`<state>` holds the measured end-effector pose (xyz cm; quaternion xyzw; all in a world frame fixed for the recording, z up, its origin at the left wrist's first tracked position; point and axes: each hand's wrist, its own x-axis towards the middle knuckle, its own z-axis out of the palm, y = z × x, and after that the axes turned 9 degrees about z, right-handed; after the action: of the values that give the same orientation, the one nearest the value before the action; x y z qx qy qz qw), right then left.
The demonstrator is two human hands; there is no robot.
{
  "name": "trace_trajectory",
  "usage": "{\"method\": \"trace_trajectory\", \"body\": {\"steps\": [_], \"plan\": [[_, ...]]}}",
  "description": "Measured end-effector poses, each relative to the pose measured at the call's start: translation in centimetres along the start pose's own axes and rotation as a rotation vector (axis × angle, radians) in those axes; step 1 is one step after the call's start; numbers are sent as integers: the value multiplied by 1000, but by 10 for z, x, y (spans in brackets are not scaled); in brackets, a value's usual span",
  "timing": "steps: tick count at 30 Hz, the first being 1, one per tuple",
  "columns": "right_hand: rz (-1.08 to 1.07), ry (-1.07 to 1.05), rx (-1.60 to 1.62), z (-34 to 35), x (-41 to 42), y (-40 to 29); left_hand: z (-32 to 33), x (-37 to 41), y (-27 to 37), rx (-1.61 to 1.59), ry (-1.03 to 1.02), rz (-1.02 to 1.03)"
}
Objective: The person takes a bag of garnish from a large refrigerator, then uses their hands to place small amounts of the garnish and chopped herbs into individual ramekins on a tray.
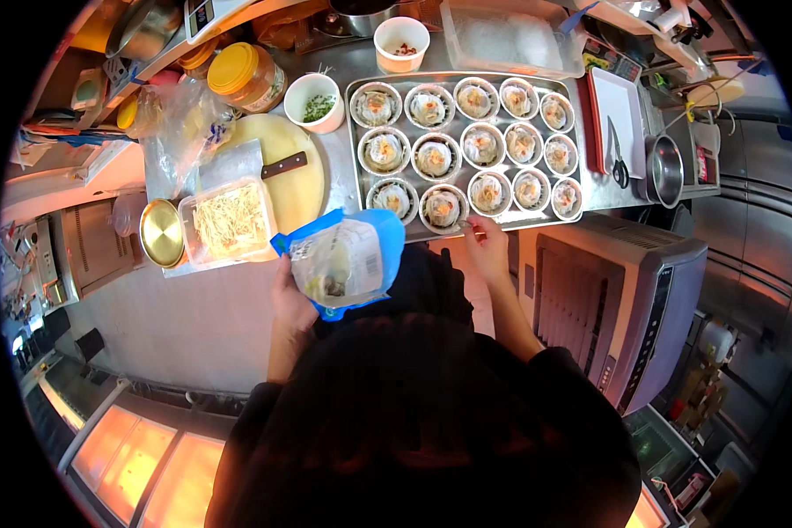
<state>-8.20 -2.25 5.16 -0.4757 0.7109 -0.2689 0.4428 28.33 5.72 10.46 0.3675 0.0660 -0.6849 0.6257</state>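
My left hand grips the edge of a blue plastic packet with a clear window. A small amount of dark and pale contents shows at its bottom. My right hand is at the front rim of a metal tray, fingertips drawn together beside a foil cup. Whether something small is pinched there is unclear. Several round foil cups stand in rows on the tray. They hold whitish, noodle-like strands with orange-yellow and red topping, such as in this near cup.
Left of the tray are a round cutting board with a cleaver, a plastic box of pale shreds and a tub of chopped greens. Scissors lie on a white tray at right, beside a steel pot.
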Motion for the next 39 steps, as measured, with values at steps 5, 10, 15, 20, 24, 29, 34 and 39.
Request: {"method": "trace_trajectory", "body": {"steps": [5,10,15,20,24,29,34,39], "plan": [[-306,133,-229,23,17,47,7,-22,-1,16,110,67],[-421,124,-446,38,32,53,20,-31,-4,20,179,93],[-393,155,-586,43,40,59,14,-30,-10,78,199,105],[-432,166,-653,44,41,55,6,-28,-13,59,181,79],[-443,157,-708,45,42,57,7,-28,-12,59,158,67],[-371,205,-741,54,37,43,1,-22,-6,57,116,58],[-320,302,-175,13,4,-47,-3,-15,2,29,76,41],[-621,-519,72,-61,-57,-211,-3,10,11,15,-99,-120]]}}
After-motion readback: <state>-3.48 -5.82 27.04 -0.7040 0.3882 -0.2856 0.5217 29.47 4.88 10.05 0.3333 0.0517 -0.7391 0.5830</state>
